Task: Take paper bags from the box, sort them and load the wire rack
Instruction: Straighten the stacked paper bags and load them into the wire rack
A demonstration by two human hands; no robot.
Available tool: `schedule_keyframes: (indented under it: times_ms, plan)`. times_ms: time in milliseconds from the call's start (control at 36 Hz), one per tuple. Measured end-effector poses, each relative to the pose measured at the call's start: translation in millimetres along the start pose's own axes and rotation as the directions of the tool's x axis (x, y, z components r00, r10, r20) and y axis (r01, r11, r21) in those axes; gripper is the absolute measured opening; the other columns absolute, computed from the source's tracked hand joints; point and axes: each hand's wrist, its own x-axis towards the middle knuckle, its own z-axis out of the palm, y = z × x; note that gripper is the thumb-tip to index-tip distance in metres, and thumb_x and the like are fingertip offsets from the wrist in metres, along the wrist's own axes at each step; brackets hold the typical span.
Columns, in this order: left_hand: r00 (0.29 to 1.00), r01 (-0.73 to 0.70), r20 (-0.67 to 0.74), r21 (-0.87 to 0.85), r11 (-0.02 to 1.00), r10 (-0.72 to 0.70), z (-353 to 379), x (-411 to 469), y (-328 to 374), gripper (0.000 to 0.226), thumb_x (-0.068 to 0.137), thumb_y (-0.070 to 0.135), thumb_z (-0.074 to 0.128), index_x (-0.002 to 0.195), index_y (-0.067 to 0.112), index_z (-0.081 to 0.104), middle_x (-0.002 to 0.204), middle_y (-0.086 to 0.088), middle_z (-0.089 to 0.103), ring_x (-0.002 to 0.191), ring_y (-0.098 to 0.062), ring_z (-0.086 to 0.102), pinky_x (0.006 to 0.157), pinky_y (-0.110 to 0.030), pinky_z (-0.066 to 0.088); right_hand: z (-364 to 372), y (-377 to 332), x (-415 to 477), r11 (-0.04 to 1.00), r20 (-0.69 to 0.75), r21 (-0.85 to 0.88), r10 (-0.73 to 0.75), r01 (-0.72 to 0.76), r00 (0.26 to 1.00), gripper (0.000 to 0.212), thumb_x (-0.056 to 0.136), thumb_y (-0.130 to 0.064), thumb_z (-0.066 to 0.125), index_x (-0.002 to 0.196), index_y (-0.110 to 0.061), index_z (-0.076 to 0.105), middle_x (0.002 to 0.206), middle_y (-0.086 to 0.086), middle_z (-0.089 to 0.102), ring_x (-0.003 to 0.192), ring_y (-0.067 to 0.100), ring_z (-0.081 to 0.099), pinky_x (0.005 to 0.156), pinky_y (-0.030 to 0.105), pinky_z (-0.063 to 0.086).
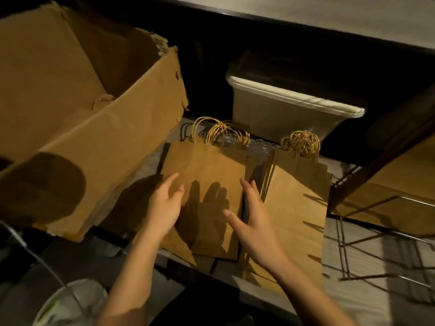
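Dim shelving under a counter edge (306, 10), with both hands over stacks of brown paper bags.

Two stacks lie flat side by side on the wire rack (376, 255): the left stack of bags (211, 165) and the right stack of bags (299, 208), their twisted handles (226, 132) pointing away toward a pale plastic bin (289, 109). The left hand (164, 208) rests at the left edge of the left stack, fingers spread and loosely curled, not gripping anything I can see. The right hand (251, 222) sits at that stack's right edge, fingers apart, tips by the gap between the two stacks. A big torn cardboard box (82, 114) stands open just left of the bags; I cannot see into it.
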Motion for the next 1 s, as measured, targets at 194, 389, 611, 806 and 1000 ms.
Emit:
schedule_keyframes:
  times_ms: [194, 389, 611, 806, 1000]
  plan:
    - [0.988, 0.151, 0.007, 0.147, 0.977, -0.154, -16, 17, -26, 0.061, 0.098, 0.035, 0.045, 0.151, 0.030, 0.016, 0.154, -0.004, 0.026, 0.139, -0.026, 0.028, 0.110, -0.042, 0.028, 29, 1, 12, 0.964, 0.093, 0.127, 0.221, -0.232, 0.971, 0.080, 0.089, -0.028, 0.064, 0.150, -0.029, 0.014, 0.157, -0.004, 0.018, 0.144, 0.016, 0.020, 0.118, 0.039, 0.022]
    - [0.997, 0.052, 0.034, 0.343, 0.938, -0.067, -17, 27, -37, 0.062, 0.098, 0.036, 0.044, 0.151, 0.024, 0.014, 0.159, 0.007, 0.004, 0.145, -0.017, 0.009, 0.117, -0.038, 0.017, 40, 2, 15, 0.940, 0.055, 0.191, 0.278, -0.283, 0.959, 0.090, 0.078, -0.033, 0.069, 0.148, -0.037, 0.013, 0.157, -0.004, 0.019, 0.144, 0.020, 0.022, 0.115, 0.044, 0.028]
    - [0.998, 0.033, 0.049, 0.319, 0.947, -0.051, -16, 28, -38, 0.061, 0.097, 0.033, 0.046, 0.151, 0.023, 0.018, 0.159, 0.010, 0.003, 0.144, -0.017, 0.014, 0.114, -0.038, 0.020, 33, 6, 13, 0.840, 0.069, 0.448, 0.310, -0.307, 0.948, 0.076, 0.089, -0.013, 0.063, 0.147, -0.031, 0.018, 0.111, -0.012, 0.055, 0.096, 0.010, 0.061, 0.091, 0.028, 0.050]
    - [0.994, 0.086, 0.048, 0.253, 0.964, -0.102, -18, 21, -36, 0.057, 0.098, 0.044, 0.039, 0.149, 0.032, 0.019, 0.157, 0.005, 0.017, 0.142, -0.022, 0.023, 0.113, -0.041, 0.023, 27, -11, 4, 0.798, -0.014, 0.577, 0.224, -0.175, 0.975, 0.081, 0.090, -0.018, 0.062, 0.149, -0.036, 0.009, 0.137, -0.011, 0.040, 0.131, 0.015, 0.041, 0.089, 0.027, 0.047]
    - [0.992, 0.061, 0.096, 0.170, 0.983, -0.079, -22, 9, -28, 0.050, 0.099, 0.040, 0.041, 0.146, 0.031, 0.029, 0.152, 0.000, 0.029, 0.138, -0.023, 0.029, 0.110, -0.039, 0.027, 30, -20, -3, 0.764, 0.130, 0.614, 0.152, -0.200, 0.980, 0.068, 0.092, -0.001, 0.054, 0.139, -0.041, 0.027, 0.121, -0.001, 0.062, 0.112, 0.017, 0.061, 0.097, 0.042, 0.050]
